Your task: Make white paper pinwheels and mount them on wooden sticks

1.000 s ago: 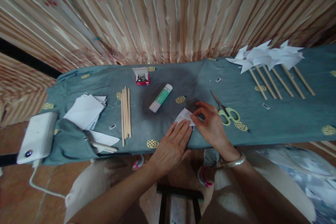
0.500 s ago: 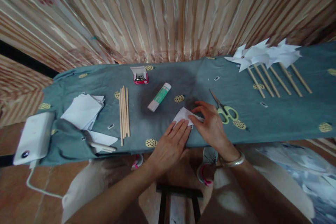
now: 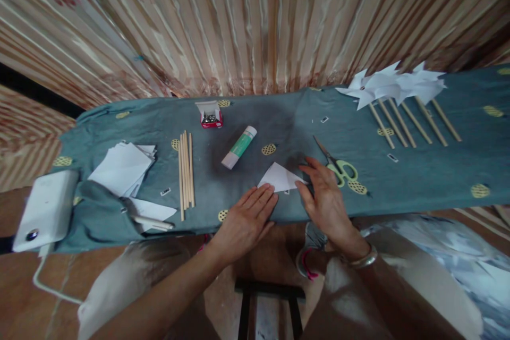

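Observation:
A small white paper [image 3: 281, 177], folded into a triangle, lies near the front edge of the cloth. My left hand [image 3: 245, 218] is flat, with its fingertips resting on the paper's left corner. At the right corner, the thumb of my right hand [image 3: 324, 199] touches the paper while the other fingers stay spread above the cloth. Green-handled scissors [image 3: 341, 169] lie just beyond my right hand, partly behind its fingers. A glue stick [image 3: 239, 147] with a green label lies on its side, up and left of the paper.
Several wooden sticks [image 3: 185, 175] lie left of the glue stick, near a stack of white paper [image 3: 121, 167]. A red box [image 3: 210, 115] holds small metal pieces. Paper pinwheels [image 3: 408, 85] on sticks lie at the back right. A white device [image 3: 48, 210] with a cable sits at the left end.
My right hand has slid right along the paper to its right corner. My left hand has shifted slightly left, so more of the folded paper shows.

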The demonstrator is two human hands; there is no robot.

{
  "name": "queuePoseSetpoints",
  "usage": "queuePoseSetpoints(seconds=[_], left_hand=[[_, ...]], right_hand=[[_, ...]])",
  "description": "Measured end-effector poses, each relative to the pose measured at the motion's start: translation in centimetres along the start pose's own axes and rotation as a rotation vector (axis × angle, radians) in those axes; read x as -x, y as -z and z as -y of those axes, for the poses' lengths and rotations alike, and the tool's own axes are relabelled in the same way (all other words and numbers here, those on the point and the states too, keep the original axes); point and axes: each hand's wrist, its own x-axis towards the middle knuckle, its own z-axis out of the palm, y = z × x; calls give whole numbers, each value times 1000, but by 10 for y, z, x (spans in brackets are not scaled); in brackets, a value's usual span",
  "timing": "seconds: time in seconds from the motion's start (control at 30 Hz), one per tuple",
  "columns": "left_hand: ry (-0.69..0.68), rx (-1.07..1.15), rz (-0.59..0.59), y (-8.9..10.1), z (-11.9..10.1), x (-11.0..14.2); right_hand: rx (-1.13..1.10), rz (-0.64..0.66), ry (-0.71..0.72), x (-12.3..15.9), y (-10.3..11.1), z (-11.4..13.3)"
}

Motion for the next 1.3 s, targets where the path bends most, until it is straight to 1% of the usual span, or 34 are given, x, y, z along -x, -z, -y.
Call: queuePoseSetpoints(seconds=[0.1, 0.23, 0.37, 0.5, 0.63, 0.73, 0.83, 0.93, 1.03, 1.1, 1.17, 1.23, 1.3], left_hand=[[-21, 29, -85, 7, 7, 8], [2, 71, -118, 15, 11, 15], [28, 90, -156, 19, 13, 16], [74, 162, -207, 21, 15, 13], [162, 236, -213, 20, 18, 9], [234, 215, -220, 15, 20, 6], [259, 186, -223, 9, 21, 1], [252, 172, -200, 5, 19, -5], [218, 133, -197, 5, 16, -11], [197, 100, -217, 7, 13, -16], [183, 77, -252, 11, 12, -20], [167, 70, -284, 15, 11, -24], [133, 65, -296, 19, 11, -27]], right_hand=[[-8, -2, 11, 2, 3, -3], [-19, -10, 23, 4, 4, -6], [-15, -3, 34, 3, 6, -9], [-86, 24, -9, 0, 11, -7], [-143, 73, -45, -4, 14, -3], [-188, 115, -37, -7, 13, -2], [-250, 148, -46, -8, 12, -1], [-322, 201, -44, -9, 14, 5], [-404, 289, -26, -10, 20, 13], [-447, 367, -50, -12, 24, 17], [-477, 438, -106, -14, 28, 19], [-520, 459, -165, -16, 30, 17], [-559, 413, -223, -18, 30, 14]])
